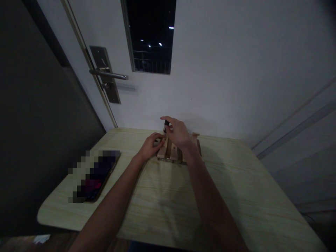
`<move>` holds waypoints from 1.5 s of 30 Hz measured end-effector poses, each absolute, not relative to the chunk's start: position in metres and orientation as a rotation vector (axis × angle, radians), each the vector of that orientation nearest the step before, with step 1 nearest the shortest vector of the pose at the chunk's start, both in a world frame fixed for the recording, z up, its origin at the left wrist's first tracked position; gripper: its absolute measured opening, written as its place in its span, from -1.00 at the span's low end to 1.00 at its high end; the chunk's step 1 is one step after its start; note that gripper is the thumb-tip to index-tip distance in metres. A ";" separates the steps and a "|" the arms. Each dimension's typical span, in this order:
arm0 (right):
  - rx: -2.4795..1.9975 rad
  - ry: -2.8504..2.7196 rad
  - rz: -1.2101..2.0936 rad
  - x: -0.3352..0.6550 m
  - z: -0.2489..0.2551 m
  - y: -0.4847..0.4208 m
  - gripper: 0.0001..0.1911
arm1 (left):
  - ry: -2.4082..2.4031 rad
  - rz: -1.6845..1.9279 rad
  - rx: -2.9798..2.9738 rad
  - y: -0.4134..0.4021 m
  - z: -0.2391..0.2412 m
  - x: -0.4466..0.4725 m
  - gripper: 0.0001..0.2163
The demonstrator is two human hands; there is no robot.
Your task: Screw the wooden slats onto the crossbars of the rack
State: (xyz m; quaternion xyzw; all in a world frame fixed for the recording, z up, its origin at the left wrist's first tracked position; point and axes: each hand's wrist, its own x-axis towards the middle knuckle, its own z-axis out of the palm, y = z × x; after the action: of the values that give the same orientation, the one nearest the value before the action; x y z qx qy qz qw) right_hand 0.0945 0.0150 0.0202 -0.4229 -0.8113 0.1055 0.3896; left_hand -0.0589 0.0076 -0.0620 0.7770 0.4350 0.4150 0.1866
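The fingers of the right hand [180, 132], at the centre of the frame, are clamped on a slim black-handled tool [166, 123] that stands nearly upright. Just left of it, the fingers of the left hand [150, 147] curl against the left end of a light-brown slatted wooden piece [174, 153]; whether they pinch anything, I cannot tell. This piece lies at the centre of the frame, on the far part of a pale wood-grain worktop [162, 203], partly hidden by the right hand and forearm. A dark flat phone [106, 169], partly pixelated, lies at lower left. Behind the worktop rises a white door [223, 70], with a silver metal lever handle [112, 74] at upper left and a narrow dark window [152, 28] at upper centre.
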 end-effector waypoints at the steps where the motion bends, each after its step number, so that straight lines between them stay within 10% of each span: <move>1: -1.074 -2.066 0.265 0.095 0.020 0.015 -0.58 | 1.223 1.171 2.185 0.008 -0.062 -0.059 -0.77; 45: -1.043 -2.097 0.367 0.094 0.021 0.012 -0.78 | 1.201 1.176 2.183 0.008 -0.063 -0.059 -0.79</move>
State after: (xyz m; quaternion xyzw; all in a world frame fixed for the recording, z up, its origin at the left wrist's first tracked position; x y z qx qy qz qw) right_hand 0.0939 0.0115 0.0210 -0.4076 -0.8197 0.1433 0.3762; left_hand -0.0586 0.0082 -0.0634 0.7777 0.4277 0.4190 0.1918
